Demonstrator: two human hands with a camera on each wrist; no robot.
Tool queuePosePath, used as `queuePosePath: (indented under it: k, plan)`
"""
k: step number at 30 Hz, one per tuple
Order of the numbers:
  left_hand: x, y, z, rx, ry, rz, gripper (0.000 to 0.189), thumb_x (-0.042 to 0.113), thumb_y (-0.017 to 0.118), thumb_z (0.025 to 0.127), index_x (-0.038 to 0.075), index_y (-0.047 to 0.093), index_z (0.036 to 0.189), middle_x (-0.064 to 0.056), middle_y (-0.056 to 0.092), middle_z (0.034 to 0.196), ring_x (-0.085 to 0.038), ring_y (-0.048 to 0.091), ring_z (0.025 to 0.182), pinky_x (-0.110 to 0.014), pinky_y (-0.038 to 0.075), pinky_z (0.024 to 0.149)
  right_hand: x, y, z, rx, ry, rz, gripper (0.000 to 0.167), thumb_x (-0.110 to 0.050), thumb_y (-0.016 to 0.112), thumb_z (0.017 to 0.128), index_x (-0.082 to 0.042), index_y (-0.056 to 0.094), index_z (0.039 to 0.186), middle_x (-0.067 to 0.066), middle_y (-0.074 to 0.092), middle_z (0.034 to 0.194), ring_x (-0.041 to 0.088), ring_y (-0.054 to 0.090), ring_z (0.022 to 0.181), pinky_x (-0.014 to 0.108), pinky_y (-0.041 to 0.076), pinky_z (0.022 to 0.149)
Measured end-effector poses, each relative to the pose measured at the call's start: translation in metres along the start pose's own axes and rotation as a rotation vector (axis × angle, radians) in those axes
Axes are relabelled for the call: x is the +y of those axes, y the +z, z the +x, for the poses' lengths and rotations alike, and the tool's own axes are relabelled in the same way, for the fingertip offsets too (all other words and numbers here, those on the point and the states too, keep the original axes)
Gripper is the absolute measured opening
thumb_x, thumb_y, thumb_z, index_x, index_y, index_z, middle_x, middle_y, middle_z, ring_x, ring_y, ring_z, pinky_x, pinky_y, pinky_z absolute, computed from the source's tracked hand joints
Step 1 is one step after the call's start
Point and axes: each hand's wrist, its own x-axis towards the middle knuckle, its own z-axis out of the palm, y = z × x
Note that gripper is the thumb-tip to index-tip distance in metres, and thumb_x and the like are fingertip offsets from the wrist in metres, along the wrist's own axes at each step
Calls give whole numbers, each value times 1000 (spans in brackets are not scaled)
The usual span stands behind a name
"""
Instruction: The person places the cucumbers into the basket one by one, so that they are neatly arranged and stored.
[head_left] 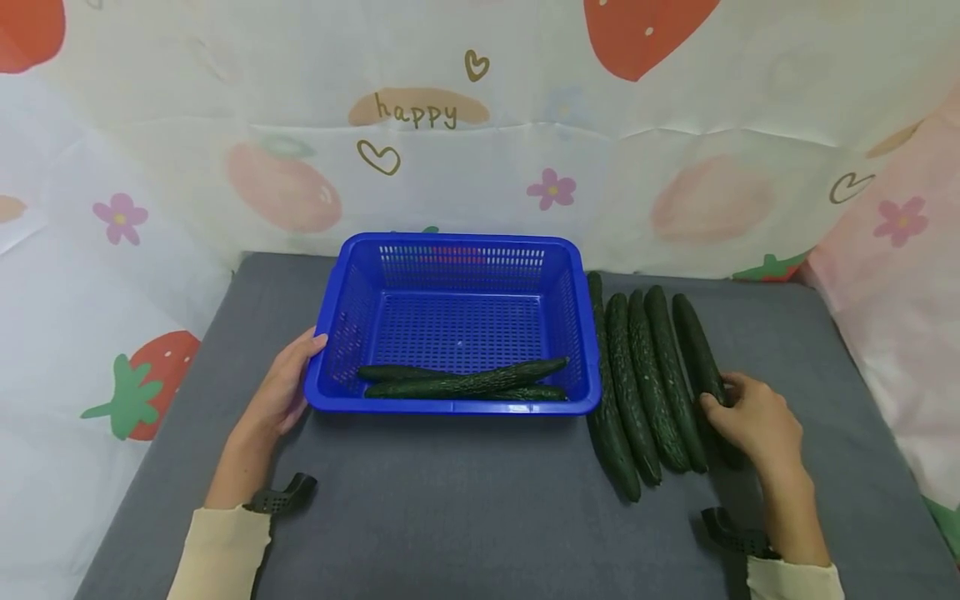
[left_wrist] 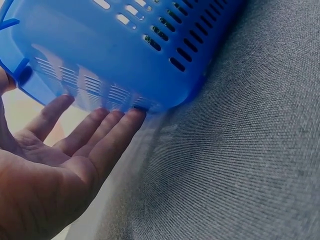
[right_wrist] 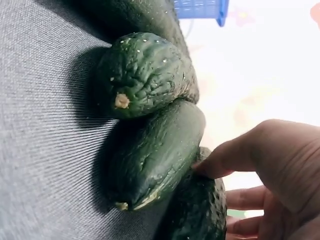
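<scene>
At the left end of a blue plastic basket (head_left: 454, 407), my left hand (head_left: 283, 385) holds the side, its thumb over the rim. In the left wrist view, the fingers (left_wrist: 116, 137) of that hand touch the slotted outer wall. A few dark green cucumbers (head_left: 468, 383) lie crosswise along the basket's near side. On the right, my right hand (head_left: 757, 423) grips the outermost cucumber (head_left: 696, 337) of a row, thumb on its left side and fingers on its far side. The right wrist view shows the thumb against this cucumber (right_wrist: 200, 210), beside a neighbouring one (right_wrist: 160, 155).
Several more cucumbers (head_left: 637, 375) lie side by side between the basket and my right hand, the leftmost close against the basket. Grey cloth (head_left: 465, 508) covers the table. A printed curtain (head_left: 510, 150) hangs behind its back edge and at both sides.
</scene>
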Motion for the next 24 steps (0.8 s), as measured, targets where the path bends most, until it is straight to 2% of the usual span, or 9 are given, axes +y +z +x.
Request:
queuePosePath:
  k: [1, 5, 9, 13, 16, 24]
  plan:
    - [1, 0, 1, -1, -4, 4, 60, 34, 39, 115, 2, 25, 163, 5, 66, 134, -8, 70, 117, -27, 62, 93, 1, 0, 0, 3, 20, 1, 69, -47, 59, 104, 3, 50, 151, 36, 64, 135, 53, 66, 112, 57, 54, 69]
    - [2, 1, 2, 4, -11, 23, 64, 37, 39, 115, 1, 21, 165, 5, 63, 137, -7, 69, 119, -27, 61, 94, 1, 0, 0, 1, 40, -4, 74, -56, 57, 104, 3, 53, 148, 35, 65, 134, 53, 65, 111, 56, 53, 68]
    - [3, 2, 3, 10, -15, 18, 63, 37, 40, 115, 1, 23, 164, 5, 64, 134, -8, 69, 118, -27, 61, 94, 1, -2, -1, -22, 44, -11, 72, -51, 57, 105, 5, 51, 149, 33, 68, 125, 52, 66, 107, 56, 53, 69]
    - [1, 2, 3, 9, -17, 9, 61, 36, 39, 115, 0, 24, 163, 6, 66, 133, -8, 70, 117, -27, 61, 93, -2, -2, -1, -42, 69, -12, 69, -45, 55, 106, 7, 49, 151, 37, 63, 133, 56, 64, 110, 60, 53, 72]
    - [1, 1, 1, 9, -15, -11, 58, 34, 39, 115, 1, 26, 161, 6, 67, 131, -8, 70, 115, -27, 62, 92, -4, 0, 1, -26, 82, -9, 67, -43, 54, 106, 6, 48, 152, 40, 54, 145, 60, 62, 116, 64, 52, 74]
    - [1, 1, 1, -7, 2, -61, 43, 30, 38, 116, 8, 37, 153, 4, 70, 127, -9, 72, 111, -27, 62, 90, -3, -5, -3, 49, 60, 65, 69, -47, 56, 106, 2, 49, 153, 36, 64, 134, 51, 67, 108, 50, 51, 62]
